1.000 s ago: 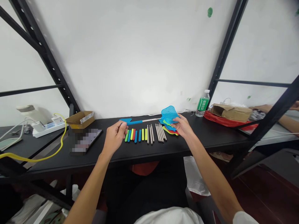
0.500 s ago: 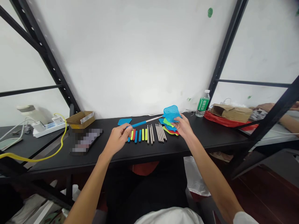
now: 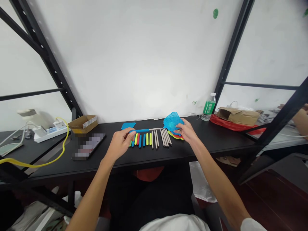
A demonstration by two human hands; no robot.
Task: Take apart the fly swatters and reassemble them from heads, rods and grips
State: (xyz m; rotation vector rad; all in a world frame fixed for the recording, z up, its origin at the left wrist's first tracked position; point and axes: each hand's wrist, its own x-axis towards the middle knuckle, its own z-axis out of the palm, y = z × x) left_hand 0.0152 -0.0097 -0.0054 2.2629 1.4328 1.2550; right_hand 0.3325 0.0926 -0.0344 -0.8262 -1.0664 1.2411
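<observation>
My left hand [image 3: 121,141] is closed round the end of the blue handle of a fly swatter [image 3: 143,131]. From that handle a thin metal rod runs right to a blue mesh head, which my right hand [image 3: 186,129] pinches at its right edge. Beneath the swatter lie several short handles [image 3: 144,140] in blue, yellow, red and green, in a row. Right of them are several metal rods [image 3: 166,138]. Red and yellow-green swatter heads [image 3: 175,134] lie partly hidden under the blue one. A separate blue swatter head [image 3: 128,125] rests behind my left hand.
On the black table [image 3: 192,147] a phone [image 3: 90,146] and an open cardboard box [image 3: 83,124] lie at left, near a power strip [image 3: 51,133] and yellow cable [image 3: 64,144]. A water bottle [image 3: 209,107] and crumpled carton [image 3: 238,115] stand right. Another person's arm [image 3: 300,118] shows far right.
The swatter has come down and now lies nearly level, with its mesh head lower and slightly further left over the other heads. Both hands keep their hold.
</observation>
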